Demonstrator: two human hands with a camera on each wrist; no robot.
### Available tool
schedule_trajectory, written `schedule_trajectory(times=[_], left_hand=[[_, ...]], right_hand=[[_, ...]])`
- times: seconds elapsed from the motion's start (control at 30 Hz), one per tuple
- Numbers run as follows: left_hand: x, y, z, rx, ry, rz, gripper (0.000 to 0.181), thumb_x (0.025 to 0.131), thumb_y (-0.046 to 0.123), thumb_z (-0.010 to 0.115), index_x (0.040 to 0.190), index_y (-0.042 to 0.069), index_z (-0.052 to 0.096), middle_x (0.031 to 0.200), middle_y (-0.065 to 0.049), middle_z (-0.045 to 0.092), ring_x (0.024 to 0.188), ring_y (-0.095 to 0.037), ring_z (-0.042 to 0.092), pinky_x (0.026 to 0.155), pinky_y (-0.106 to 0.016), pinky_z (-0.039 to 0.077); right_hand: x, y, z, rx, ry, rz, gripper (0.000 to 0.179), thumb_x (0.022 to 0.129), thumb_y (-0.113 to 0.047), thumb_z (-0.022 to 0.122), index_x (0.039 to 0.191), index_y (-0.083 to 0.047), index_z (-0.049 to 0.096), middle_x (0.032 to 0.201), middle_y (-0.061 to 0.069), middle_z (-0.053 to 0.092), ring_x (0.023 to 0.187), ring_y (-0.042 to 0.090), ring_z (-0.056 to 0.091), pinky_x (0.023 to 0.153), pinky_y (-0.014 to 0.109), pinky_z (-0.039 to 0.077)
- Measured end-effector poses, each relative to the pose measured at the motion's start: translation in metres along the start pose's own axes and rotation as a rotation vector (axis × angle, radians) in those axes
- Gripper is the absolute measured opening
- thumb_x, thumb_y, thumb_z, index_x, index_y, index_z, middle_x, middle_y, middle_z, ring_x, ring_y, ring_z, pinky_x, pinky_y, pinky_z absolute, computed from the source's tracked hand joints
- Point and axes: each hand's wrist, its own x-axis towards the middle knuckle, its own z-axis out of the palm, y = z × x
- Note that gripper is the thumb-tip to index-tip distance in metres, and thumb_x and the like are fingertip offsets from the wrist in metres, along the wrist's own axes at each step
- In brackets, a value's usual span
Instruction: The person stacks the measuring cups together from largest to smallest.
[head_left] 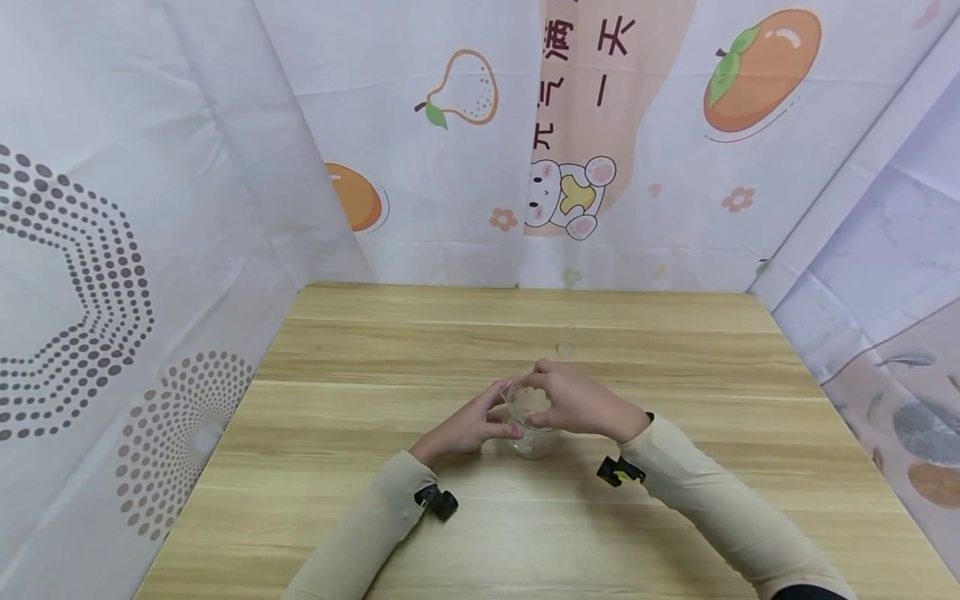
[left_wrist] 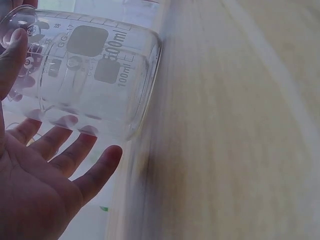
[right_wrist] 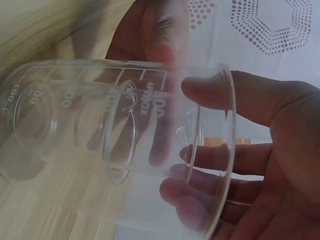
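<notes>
A clear glass beaker (head_left: 531,447) marked 500ml stands upright on the table in front of me. My left hand (head_left: 467,427) holds it around its side, thumb on one side and fingers (left_wrist: 75,155) on the other. Smaller glass is nested inside; a 100ml mark shows through the wall in the left wrist view. My right hand (head_left: 581,402) reaches over the mouth from the right. In the right wrist view its thumb (right_wrist: 205,92) and fingertips reach past the outer rim and pinch the upper edge of an inner beaker (right_wrist: 189,172). A smaller rim shows deeper inside.
Behind the hands, a small clear glass vessel (head_left: 567,342) stands on the wood-grain table (head_left: 360,350). Printed curtains (head_left: 420,192) hang along the back and both sides of the table.
</notes>
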Motion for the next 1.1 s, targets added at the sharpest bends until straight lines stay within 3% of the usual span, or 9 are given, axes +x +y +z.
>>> schedule_trajectory(times=[0.5, 0.9, 1.1], left_hand=[[0.001, 0.002, 0.001, 0.004, 0.018, -0.007, 0.084, 0.091, 0.027, 0.070, 0.155, 0.034, 0.017, 0.160, -0.008, 0.027, 0.134, -0.041, 0.046, 0.108, -0.051, 0.043], [-0.001, 0.001, 0.003, -0.007, 0.005, -0.008, 0.085, 0.091, 0.028, 0.070, 0.155, 0.035, 0.016, 0.160, -0.010, 0.027, 0.131, -0.036, 0.050, 0.108, -0.050, 0.043], [0.000, 0.001, 0.001, 0.009, 0.005, 0.000, 0.085, 0.090, 0.031, 0.070, 0.155, 0.034, 0.016, 0.159, -0.010, 0.030, 0.130, -0.034, 0.053, 0.110, -0.051, 0.041]], right_hand=[[0.003, -0.001, 0.010, -0.160, 0.044, -0.025, 0.046, 0.077, -0.025, 0.081, 0.115, -0.003, 0.068, 0.091, 0.007, 0.062, 0.070, 0.011, 0.051, 0.065, 0.027, 0.049], [0.005, 0.002, 0.018, -0.198, 0.057, -0.048, 0.043, 0.077, -0.026, 0.082, 0.112, -0.005, 0.068, 0.090, 0.005, 0.062, 0.074, 0.013, 0.057, 0.067, 0.028, 0.052], [0.007, -0.002, 0.016, -0.181, 0.005, -0.011, 0.042, 0.080, -0.024, 0.080, 0.114, -0.005, 0.067, 0.094, 0.007, 0.063, 0.078, 0.017, 0.060, 0.070, 0.031, 0.055]])
